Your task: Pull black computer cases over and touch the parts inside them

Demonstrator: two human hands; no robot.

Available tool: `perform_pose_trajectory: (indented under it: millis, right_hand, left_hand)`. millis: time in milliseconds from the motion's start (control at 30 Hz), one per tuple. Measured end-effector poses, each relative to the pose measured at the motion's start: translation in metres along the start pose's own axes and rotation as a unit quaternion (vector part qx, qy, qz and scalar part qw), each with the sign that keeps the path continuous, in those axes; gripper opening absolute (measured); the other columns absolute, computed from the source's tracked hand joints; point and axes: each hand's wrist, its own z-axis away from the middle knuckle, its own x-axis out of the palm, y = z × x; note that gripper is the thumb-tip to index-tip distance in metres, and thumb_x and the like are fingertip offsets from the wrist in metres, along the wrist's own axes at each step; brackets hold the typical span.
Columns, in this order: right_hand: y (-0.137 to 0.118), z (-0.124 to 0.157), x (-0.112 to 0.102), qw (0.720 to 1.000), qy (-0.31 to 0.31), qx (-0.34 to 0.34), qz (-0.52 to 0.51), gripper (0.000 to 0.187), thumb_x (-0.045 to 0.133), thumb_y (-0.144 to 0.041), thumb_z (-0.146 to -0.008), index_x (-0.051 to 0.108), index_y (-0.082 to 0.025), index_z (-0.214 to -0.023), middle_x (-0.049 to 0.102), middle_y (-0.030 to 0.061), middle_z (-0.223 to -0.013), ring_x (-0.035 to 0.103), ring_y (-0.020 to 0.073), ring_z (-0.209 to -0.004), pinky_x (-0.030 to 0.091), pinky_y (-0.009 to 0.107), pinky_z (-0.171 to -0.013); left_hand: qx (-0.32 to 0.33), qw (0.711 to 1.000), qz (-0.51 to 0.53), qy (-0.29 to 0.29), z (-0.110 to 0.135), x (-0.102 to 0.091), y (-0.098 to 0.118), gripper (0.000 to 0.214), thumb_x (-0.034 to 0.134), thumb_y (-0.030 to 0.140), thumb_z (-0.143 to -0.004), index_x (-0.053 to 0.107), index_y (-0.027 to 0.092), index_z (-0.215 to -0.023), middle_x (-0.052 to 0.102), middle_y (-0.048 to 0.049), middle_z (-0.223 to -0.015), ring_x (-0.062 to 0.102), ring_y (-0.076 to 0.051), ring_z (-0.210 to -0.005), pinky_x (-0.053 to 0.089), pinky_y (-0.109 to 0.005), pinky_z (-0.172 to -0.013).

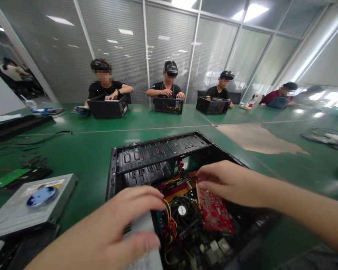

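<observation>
An open black computer case [157, 153] lies on the green table in front of me. Inside it sit a motherboard with a black fan [182, 210], bundled coloured wires [169, 225] and a red expansion card [215, 210]. My right hand [228, 182] reaches in from the right and its fingers pinch the top edge of the red card. My left hand [124, 221] rests closed over a grey metal box [145, 240] at the case's near left side.
A grey optical drive [30, 204] lies at the left, with a green circuit board [9, 177] and loose cables behind it. Three people sit across the table at black cases [108, 107]. A worn bare patch [253, 138] marks the table at right.
</observation>
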Motion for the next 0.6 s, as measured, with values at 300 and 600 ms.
perform_pose_trajectory:
  millis: [300, 600]
  right_hand:
    - [0.067, -0.015, 0.068, 0.965, -0.159, 0.195, 0.074, 0.107, 0.065, -0.047, -0.084, 0.007, 0.002, -0.159, 0.063, 0.0299, -0.128, 0.065, 0.0363, -0.115, 0.049, 0.042, -0.092]
    - [0.079, -0.036, 0.063, 0.96, -0.065, 0.198, -0.187, 0.041, 0.067, -0.033, -0.081, 0.068, -0.011, -0.115, 0.073, 0.0096, -0.097, 0.067, 0.0195, -0.083, 0.047, 0.023, -0.061]
  left_hand:
    - [0.045, 0.987, -0.124, -0.092, 0.017, 0.02, 0.009, 0.033, 0.064, 0.057, -0.085, 0.071, 0.031, -0.104, 0.073, -0.0005, -0.115, 0.067, -0.025, -0.109, 0.055, -0.043, -0.097]
    - [0.077, 0.98, -0.158, -0.089, 0.026, 0.02, -0.006, 0.038, 0.065, 0.055, -0.085, 0.068, 0.034, -0.116, 0.07, 0.0024, -0.126, 0.063, -0.024, -0.121, 0.054, -0.041, -0.102]
